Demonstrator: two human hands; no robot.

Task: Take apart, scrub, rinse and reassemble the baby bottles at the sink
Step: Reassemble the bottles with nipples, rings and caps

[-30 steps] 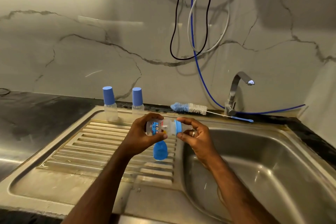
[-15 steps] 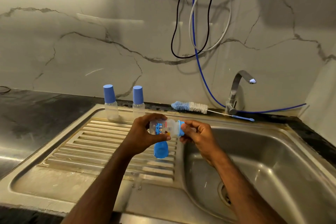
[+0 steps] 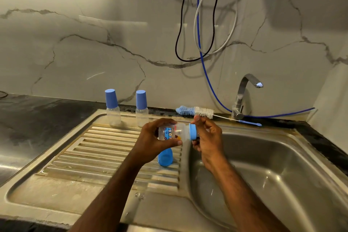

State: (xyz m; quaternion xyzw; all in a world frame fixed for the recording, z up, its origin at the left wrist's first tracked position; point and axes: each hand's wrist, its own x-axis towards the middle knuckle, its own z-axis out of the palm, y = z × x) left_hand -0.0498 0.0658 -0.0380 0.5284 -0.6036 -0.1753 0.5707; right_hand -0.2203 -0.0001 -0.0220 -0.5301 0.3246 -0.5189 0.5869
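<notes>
My left hand grips a small clear baby bottle with a printed label, held sideways over the drainboard. My right hand has thumb and fingers curled round the bottle's blue screw ring; the teat is hidden behind that hand. A loose blue cap lies on the ribbed drainboard just below the bottle. Two more capped bottles stand upright at the back of the drainboard, one on the left and one on the right.
A blue and white bottle brush lies on the sink's back ledge beside the steel tap. The sink basin opens at the right. Cables and a blue hose hang on the marble wall. Dark countertop lies left.
My right hand has shifted its hold on the blue ring, its thumb now over the top of the ring. The bottle stays sideways in my left hand.
</notes>
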